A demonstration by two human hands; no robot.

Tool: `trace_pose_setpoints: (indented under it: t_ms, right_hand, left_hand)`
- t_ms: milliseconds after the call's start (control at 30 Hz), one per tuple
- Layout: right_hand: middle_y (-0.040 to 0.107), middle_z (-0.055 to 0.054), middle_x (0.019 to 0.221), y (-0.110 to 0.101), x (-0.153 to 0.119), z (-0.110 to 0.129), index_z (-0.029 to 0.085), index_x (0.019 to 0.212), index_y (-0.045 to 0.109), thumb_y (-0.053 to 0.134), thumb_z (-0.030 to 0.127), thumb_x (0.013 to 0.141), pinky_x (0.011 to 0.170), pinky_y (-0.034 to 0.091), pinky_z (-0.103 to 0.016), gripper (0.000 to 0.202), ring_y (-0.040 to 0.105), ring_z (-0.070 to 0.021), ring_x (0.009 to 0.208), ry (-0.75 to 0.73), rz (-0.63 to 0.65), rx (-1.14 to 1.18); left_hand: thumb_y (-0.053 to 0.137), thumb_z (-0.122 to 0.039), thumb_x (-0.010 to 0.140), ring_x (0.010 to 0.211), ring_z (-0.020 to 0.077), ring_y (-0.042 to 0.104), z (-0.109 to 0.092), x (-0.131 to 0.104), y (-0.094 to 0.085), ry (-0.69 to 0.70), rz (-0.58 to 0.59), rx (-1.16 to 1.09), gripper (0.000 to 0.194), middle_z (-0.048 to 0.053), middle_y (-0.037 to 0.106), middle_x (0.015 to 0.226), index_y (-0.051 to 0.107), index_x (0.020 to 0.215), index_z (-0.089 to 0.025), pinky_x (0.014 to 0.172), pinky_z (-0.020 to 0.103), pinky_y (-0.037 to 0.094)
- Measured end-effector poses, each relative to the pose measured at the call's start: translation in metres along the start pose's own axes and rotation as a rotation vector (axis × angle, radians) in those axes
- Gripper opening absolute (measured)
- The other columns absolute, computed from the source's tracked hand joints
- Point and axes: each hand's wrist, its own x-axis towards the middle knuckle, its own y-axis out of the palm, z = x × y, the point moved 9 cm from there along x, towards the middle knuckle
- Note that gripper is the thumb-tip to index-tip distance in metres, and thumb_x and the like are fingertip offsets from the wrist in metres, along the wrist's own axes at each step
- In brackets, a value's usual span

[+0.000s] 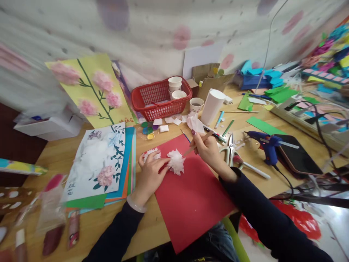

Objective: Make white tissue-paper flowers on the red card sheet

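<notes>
A red sheet of paper [193, 196] lies at the table's front edge. On its upper left part sits a frilly white paper flower [176, 162]. My left hand [149, 176] rests beside it, thumb and forefinger pinching the flower's left edge. Under that hand's other fingers is a second whitish paper flower [153, 155], partly covered. My right hand [208, 151] is closed around a slim pale wooden stick [191, 150], held aslant. The stick's lower end points at the right side of the white flower; whether it touches, I cannot tell.
Scissors [231, 147], a blue glue gun [264, 143] and a phone [300, 154] lie to the right. Behind stand a red basket [160, 111], a paper cup [196, 105] and a white roll [212, 107]. Flower pictures [95, 163] and coloured sheets lie left.
</notes>
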Motion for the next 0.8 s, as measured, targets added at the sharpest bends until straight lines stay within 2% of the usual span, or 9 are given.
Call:
trace_pose_setpoints:
  t_ms: [67, 133, 233, 300, 367, 467, 567, 667, 800]
  right_hand:
    - [0.050, 0.002, 0.044, -0.001, -0.002, -0.005, 0.018, 0.061, 0.056, 0.041, 0.062, 0.095, 0.043, 0.034, -0.022, 0.057, 0.046, -0.0088, 0.040, -0.007, 0.008, 0.007]
    - [0.053, 0.002, 0.049, -0.003, -0.005, -0.011, 0.018, 0.065, 0.058, 0.045, 0.058, 0.095, 0.044, 0.035, -0.022, 0.052, 0.048, -0.0089, 0.043, -0.013, 0.002, 0.027]
    - [0.058, 0.001, 0.058, -0.004, -0.009, -0.018, 0.018, 0.074, 0.060, 0.050, 0.054, 0.095, 0.046, 0.037, -0.022, 0.043, 0.051, -0.0095, 0.049, -0.020, 0.008, 0.048]
    - [0.059, 0.000, 0.063, -0.003, -0.011, -0.018, 0.018, 0.079, 0.060, 0.050, 0.053, 0.095, 0.049, 0.039, -0.022, 0.040, 0.053, -0.0103, 0.053, -0.025, 0.029, 0.058]
    - [0.060, 0.000, 0.067, -0.002, -0.013, -0.016, 0.018, 0.083, 0.060, 0.048, 0.053, 0.096, 0.051, 0.041, -0.023, 0.039, 0.054, -0.0110, 0.056, -0.034, 0.049, 0.067]
    - [0.061, -0.001, 0.071, -0.001, -0.015, -0.011, 0.018, 0.088, 0.061, 0.049, 0.051, 0.096, 0.054, 0.042, -0.024, 0.035, 0.055, -0.0114, 0.060, -0.058, 0.073, 0.067]
    - [0.060, -0.001, 0.067, 0.002, -0.018, -0.012, 0.018, 0.083, 0.062, 0.048, 0.053, 0.096, 0.054, 0.042, -0.024, 0.040, 0.055, -0.0119, 0.059, -0.043, 0.107, 0.072]
    - [0.056, 0.000, 0.055, 0.012, -0.021, -0.016, 0.017, 0.069, 0.061, 0.041, 0.058, 0.097, 0.050, 0.039, -0.025, 0.053, 0.052, -0.0117, 0.051, 0.001, 0.202, 0.061]
    - [0.056, 0.000, 0.058, 0.025, -0.022, -0.014, 0.018, 0.068, 0.061, 0.045, 0.061, 0.094, 0.052, 0.040, -0.025, 0.053, 0.052, -0.0120, 0.053, -0.037, 0.275, 0.036]
  left_hand:
    - [0.062, -0.012, 0.087, 0.118, 0.0289, 0.059, 0.002, 0.000, -0.005, 0.021, -0.014, -0.011, 0.023, 0.003, 0.078, 0.097, 0.074, 0.099, -0.028, 0.110, 0.062, 0.019]
    - [0.059, -0.010, 0.088, 0.115, 0.0278, 0.061, 0.008, -0.002, -0.019, 0.026, -0.065, -0.001, 0.024, 0.003, 0.077, 0.097, 0.073, 0.096, -0.028, 0.108, 0.061, 0.023]
    - [0.057, -0.012, 0.089, 0.106, 0.0263, 0.064, 0.016, -0.014, -0.046, 0.005, -0.171, -0.001, 0.021, 0.004, 0.075, 0.097, 0.072, 0.094, -0.025, 0.100, 0.053, 0.038]
    - [0.057, -0.017, 0.090, 0.099, 0.0239, 0.065, 0.013, -0.025, -0.052, 0.015, -0.168, -0.030, 0.016, 0.004, 0.074, 0.096, 0.070, 0.096, -0.024, 0.092, 0.046, 0.046]
    - [0.060, -0.024, 0.091, 0.097, 0.0227, 0.065, 0.003, -0.036, -0.042, 0.028, -0.090, -0.048, 0.014, 0.005, 0.073, 0.101, 0.068, 0.103, -0.023, 0.090, 0.043, 0.049]
    - [0.062, -0.034, 0.091, 0.109, 0.0256, 0.063, -0.011, -0.051, -0.013, 0.028, 0.038, -0.015, 0.031, 0.008, 0.069, 0.119, 0.061, 0.120, -0.022, 0.094, 0.046, 0.050]
    - [0.061, -0.036, 0.092, 0.120, 0.0296, 0.057, -0.013, -0.055, 0.007, 0.037, 0.094, 0.043, 0.042, 0.012, 0.063, 0.131, 0.056, 0.130, -0.020, 0.101, 0.052, 0.047]
    - [0.060, -0.035, 0.092, 0.127, 0.0322, 0.053, -0.004, -0.048, 0.014, 0.022, 0.127, 0.074, 0.048, 0.014, 0.058, 0.138, 0.052, 0.135, -0.017, 0.105, 0.054, 0.045]
    - [0.059, -0.032, 0.092, 0.133, 0.0307, 0.049, 0.008, -0.040, 0.013, -0.037, 0.165, 0.053, 0.053, 0.014, 0.053, 0.144, 0.046, 0.142, -0.018, 0.110, 0.051, 0.042]
